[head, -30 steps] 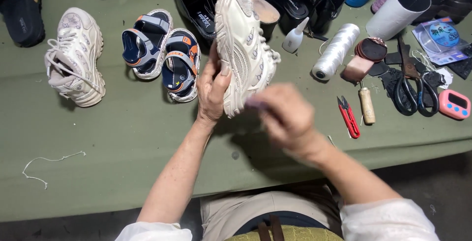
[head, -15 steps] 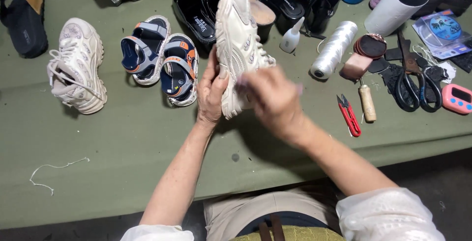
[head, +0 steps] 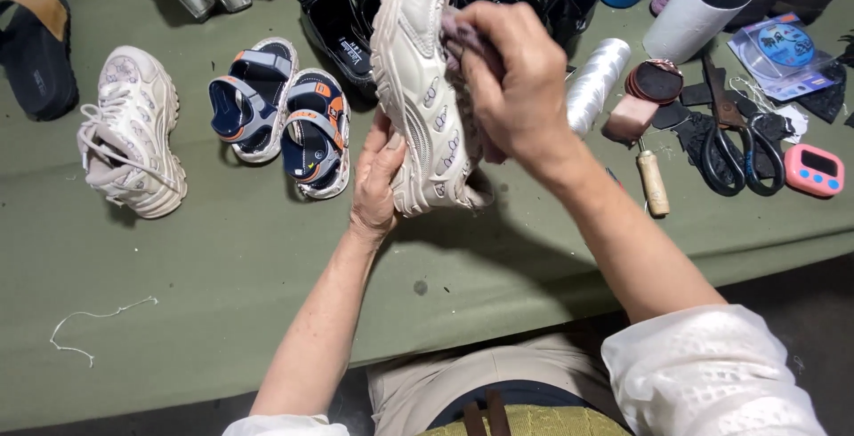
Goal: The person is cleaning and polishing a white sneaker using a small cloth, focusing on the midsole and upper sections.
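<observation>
A cream chunky sneaker is held upright on its heel over the green table. My left hand grips its heel end from below. Higher up, my right hand presses a small greyish-pink cloth against the sneaker's upper side. The matching cream sneaker lies on the table to the far left, laces loose.
A pair of blue and orange sandals sits left of the held shoe. Black shoes line the back. To the right lie a white thread spool, an awl with wooden handle, scissors, a pink timer and a grey tube. A loose thread lies near the front left.
My right hand has moved with the cloth from the sneaker's lower part up along its side toward the toe end. The sneaker stays in my left hand.
</observation>
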